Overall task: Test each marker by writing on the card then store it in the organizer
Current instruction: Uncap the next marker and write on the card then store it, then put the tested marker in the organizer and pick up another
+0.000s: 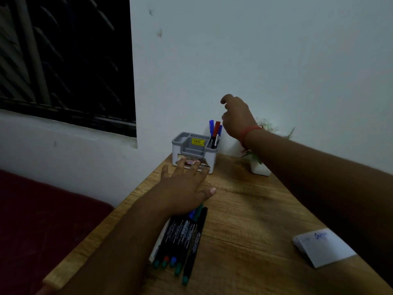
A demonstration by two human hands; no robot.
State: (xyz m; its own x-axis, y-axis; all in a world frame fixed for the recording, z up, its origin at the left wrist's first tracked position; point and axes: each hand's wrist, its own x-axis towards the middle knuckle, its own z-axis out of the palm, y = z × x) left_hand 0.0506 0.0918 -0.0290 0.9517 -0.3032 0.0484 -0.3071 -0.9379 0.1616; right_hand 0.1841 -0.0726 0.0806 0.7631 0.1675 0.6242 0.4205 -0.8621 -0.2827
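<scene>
The left hand (185, 184) lies spread, palm down, on the wooden table (251, 209), fingertips at the grey plastic organizer (194, 152). The right hand (237, 118) hovers loosely curled and empty beside the upright blue and red markers (215, 133) there. Beneath the left wrist, black-barrelled markers (182, 237) lie side by side, long axes running away from the person. The white card (324, 246) lies under the right forearm.

Place: a dim home room.
Evidence: wooden tabletop (244, 209) against a white wall (255, 50), barred window (63, 60), small potted plant (260, 165), maroon seat (42, 209).
</scene>
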